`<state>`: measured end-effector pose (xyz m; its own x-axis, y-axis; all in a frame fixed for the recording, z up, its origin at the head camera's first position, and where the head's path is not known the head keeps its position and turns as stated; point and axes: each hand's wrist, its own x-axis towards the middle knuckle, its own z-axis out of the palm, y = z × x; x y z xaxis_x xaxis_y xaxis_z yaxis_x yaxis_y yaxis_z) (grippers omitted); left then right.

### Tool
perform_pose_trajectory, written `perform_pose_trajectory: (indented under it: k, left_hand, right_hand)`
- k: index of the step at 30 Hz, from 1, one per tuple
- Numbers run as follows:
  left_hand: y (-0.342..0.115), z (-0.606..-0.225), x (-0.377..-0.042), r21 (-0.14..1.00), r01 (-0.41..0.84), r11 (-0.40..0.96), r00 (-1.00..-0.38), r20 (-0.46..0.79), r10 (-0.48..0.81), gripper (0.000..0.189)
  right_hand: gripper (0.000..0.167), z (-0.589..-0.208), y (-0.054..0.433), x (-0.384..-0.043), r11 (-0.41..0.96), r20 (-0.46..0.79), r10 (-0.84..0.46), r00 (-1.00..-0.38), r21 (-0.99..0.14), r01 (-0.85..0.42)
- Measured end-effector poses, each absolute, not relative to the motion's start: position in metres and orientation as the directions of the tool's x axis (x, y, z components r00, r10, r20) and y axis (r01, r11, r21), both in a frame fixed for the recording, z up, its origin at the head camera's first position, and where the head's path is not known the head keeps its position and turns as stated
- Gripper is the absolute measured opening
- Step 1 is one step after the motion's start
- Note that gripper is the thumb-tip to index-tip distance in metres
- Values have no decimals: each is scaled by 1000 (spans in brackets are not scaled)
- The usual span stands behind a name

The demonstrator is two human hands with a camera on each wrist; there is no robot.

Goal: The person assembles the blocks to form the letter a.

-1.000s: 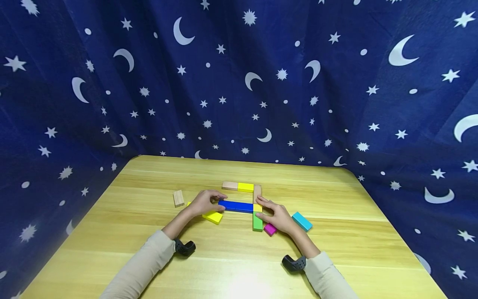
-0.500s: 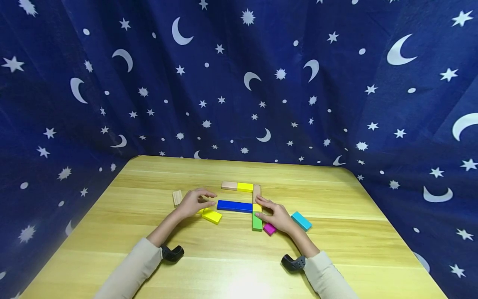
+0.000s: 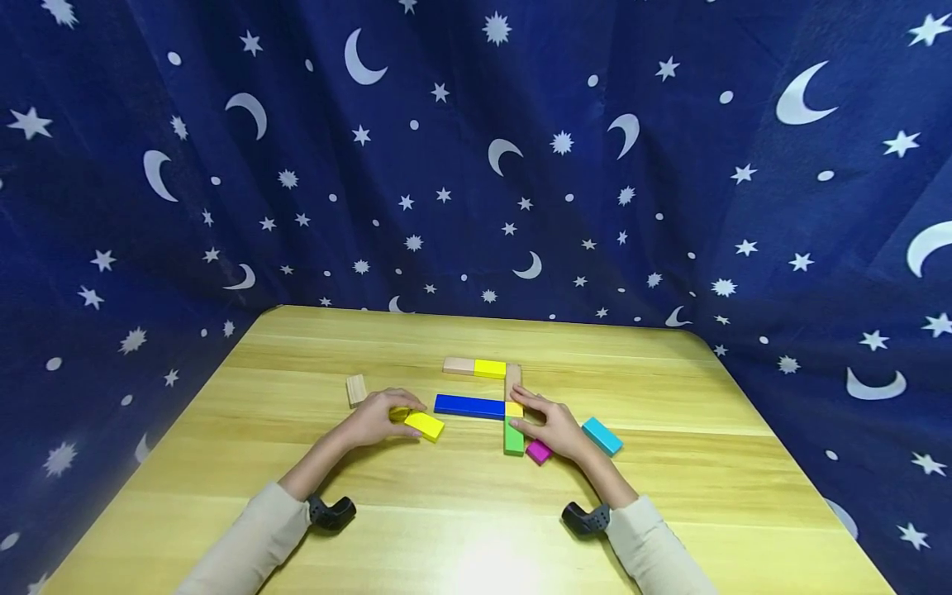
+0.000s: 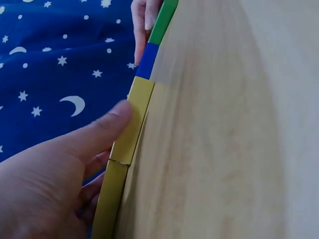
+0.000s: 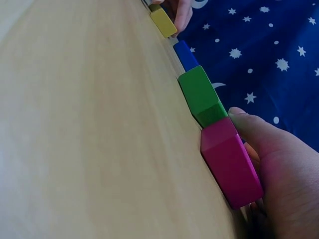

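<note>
My left hand point(image 3: 378, 417) is at two yellow blocks in the head view. Its thumb and fingers are on either side of the right-hand yellow block point(image 3: 427, 426); the other yellow block point(image 3: 399, 413) is partly covered. The left wrist view has the thumb against the gripped yellow block point(image 4: 135, 112). My right hand point(image 3: 554, 427) rests, fingers spread, along a column of blocks. Its fingertips touch the plain wooden block point(image 3: 513, 378), and its thumb reaches the green block point(image 3: 513, 438). Between these lies a small orange-yellow block point(image 3: 513, 409), joined by a blue bar point(image 3: 470, 406).
Another plain block point(image 3: 459, 365) and yellow block point(image 3: 490, 369) form the far row. A magenta block point(image 3: 539, 451) lies beside the right hand, with a cyan block point(image 3: 602, 435) farther right. A wooden piece point(image 3: 356, 390) sits left. A star-patterned curtain point(image 3: 476, 165) hangs behind the table point(image 3: 297, 347).
My left hand has left the end of the blue bar, moved left and toward me, and closed on a yellow block. My right hand has stayed at the column.
</note>
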<state>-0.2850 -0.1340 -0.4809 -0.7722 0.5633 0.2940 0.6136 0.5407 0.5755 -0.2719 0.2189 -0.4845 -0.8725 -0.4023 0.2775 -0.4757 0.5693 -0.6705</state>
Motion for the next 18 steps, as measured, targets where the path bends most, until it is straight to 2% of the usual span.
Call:
perform_pose_trajectory:
  k: [9, 18]
  left_hand:
    - [-138, -488, -285, 574, 609, 547, -779, 305, 547, 36]
    - [-149, -487, -284, 600, 590, 540, -796, 318, 515, 35]
  right_hand:
    - [56, -485, 218, -273, 570, 272, -401, -875, -673, -471]
    - [56, -483, 217, -270, 561, 284, -403, -870, -674, -481]
